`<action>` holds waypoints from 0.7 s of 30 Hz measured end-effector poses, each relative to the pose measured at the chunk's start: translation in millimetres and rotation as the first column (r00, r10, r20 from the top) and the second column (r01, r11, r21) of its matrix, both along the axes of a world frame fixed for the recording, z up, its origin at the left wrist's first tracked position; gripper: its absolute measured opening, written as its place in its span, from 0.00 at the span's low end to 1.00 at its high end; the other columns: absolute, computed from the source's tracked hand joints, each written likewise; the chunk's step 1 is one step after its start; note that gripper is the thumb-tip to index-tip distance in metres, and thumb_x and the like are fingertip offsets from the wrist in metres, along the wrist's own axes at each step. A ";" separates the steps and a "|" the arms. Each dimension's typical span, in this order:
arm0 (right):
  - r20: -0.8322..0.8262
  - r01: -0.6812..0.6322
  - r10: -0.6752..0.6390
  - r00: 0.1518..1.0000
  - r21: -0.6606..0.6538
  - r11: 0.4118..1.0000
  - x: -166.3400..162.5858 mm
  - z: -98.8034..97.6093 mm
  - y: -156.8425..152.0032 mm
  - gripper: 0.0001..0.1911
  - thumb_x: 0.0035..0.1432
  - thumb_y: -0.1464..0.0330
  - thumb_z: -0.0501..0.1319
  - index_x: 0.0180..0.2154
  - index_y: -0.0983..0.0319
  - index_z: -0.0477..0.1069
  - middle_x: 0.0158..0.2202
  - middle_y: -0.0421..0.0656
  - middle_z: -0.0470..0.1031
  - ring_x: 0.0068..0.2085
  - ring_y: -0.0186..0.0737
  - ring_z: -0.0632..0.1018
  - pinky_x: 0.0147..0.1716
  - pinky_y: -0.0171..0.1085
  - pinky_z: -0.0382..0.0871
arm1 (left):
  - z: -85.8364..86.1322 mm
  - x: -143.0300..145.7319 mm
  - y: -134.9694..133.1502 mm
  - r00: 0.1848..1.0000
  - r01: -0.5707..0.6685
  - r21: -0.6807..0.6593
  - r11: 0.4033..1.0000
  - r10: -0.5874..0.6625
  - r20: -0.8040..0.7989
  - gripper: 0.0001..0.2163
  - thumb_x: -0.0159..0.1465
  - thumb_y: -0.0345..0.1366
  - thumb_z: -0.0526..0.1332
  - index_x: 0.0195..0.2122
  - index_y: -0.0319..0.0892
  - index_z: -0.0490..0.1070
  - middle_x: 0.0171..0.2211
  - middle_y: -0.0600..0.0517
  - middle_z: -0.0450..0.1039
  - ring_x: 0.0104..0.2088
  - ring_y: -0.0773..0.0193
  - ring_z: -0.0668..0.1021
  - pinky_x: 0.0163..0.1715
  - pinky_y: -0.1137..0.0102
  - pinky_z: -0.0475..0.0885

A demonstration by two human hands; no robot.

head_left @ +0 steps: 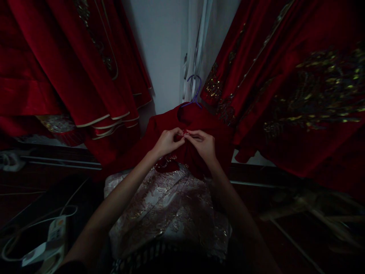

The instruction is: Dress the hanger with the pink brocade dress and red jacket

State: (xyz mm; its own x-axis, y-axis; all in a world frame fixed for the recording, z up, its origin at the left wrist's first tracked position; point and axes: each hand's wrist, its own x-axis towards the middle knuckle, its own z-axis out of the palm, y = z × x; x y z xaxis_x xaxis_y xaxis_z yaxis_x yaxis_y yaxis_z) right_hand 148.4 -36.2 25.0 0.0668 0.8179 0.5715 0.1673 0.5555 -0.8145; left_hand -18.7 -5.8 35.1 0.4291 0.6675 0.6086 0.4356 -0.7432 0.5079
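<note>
A red garment [225, 133] hangs on a purple hanger [197, 89] straight ahead of me, its neck opening facing up. My left hand [169, 142] and my right hand [202, 144] meet at its front, just below the neck. Thumb and fingertips of each are pinched together on a small bit of red fabric with tiny shiny dots; exactly what this bit is, I cannot make out. Below my wrists, a pale pink brocade garment [176, 207] with a metallic sheen is spread out, with a beaded trim [171, 157] near its upper edge.
Red garments with pale piping [97, 76] hang at the left. Others with gold sequins [327, 91] hang at the right. A white wall [162, 45] stands behind. At the lower left lies a white power strip [57, 236] with cables. The light is dim.
</note>
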 end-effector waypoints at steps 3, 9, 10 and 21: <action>-0.005 0.011 -0.011 1.000 -0.029 1.000 1.8 -3.3 2.9 0.15 0.50 0.59 0.66 0.38 0.60 0.73 0.38 0.44 0.79 0.39 0.39 0.80 0.41 0.40 0.77 | -2.1 -0.2 3.0 1.000 -0.004 0.016 1.000 0.004 -0.023 0.06 0.59 0.37 0.59 0.35 0.42 0.71 0.30 0.53 0.76 0.26 0.68 0.75 0.28 0.74 0.65; 0.014 -0.017 0.019 1.000 -0.111 0.994 11.1 -2.6 8.7 0.23 0.44 0.64 0.68 0.43 0.57 0.64 0.32 0.38 0.73 0.35 0.35 0.78 0.36 0.35 0.75 | 6.2 1.2 1.1 0.988 0.012 0.053 0.999 -0.004 -0.151 0.04 0.59 0.35 0.59 0.33 0.43 0.72 0.23 0.54 0.73 0.21 0.67 0.72 0.27 0.73 0.63; 0.025 -0.031 0.034 0.999 -0.120 0.992 11.7 -1.7 9.7 0.24 0.43 0.65 0.68 0.43 0.57 0.64 0.32 0.38 0.72 0.35 0.35 0.77 0.36 0.35 0.75 | 7.7 2.9 0.2 0.982 0.014 0.062 0.998 -0.002 -0.187 0.04 0.59 0.35 0.59 0.33 0.43 0.72 0.22 0.54 0.72 0.21 0.67 0.71 0.27 0.72 0.63; -0.067 -0.028 0.021 0.998 -0.107 0.994 -2.9 -48.0 -15.2 0.31 0.49 0.68 0.62 0.51 0.55 0.50 0.45 0.44 0.69 0.41 0.36 0.75 0.40 0.36 0.71 | -19.5 29.3 -1.7 0.896 0.209 -0.209 0.955 -0.101 0.432 0.07 0.59 0.39 0.61 0.32 0.40 0.69 0.31 0.52 0.74 0.32 0.67 0.76 0.36 0.72 0.69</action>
State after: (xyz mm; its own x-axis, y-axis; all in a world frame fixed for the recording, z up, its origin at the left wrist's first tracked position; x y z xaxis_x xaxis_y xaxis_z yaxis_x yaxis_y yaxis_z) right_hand 145.5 -51.3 -23.0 0.0803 0.8761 0.4754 0.0992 0.4675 -0.8784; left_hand 10.6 -7.5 15.6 0.2855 0.7630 0.5799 0.0362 -0.6133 0.7890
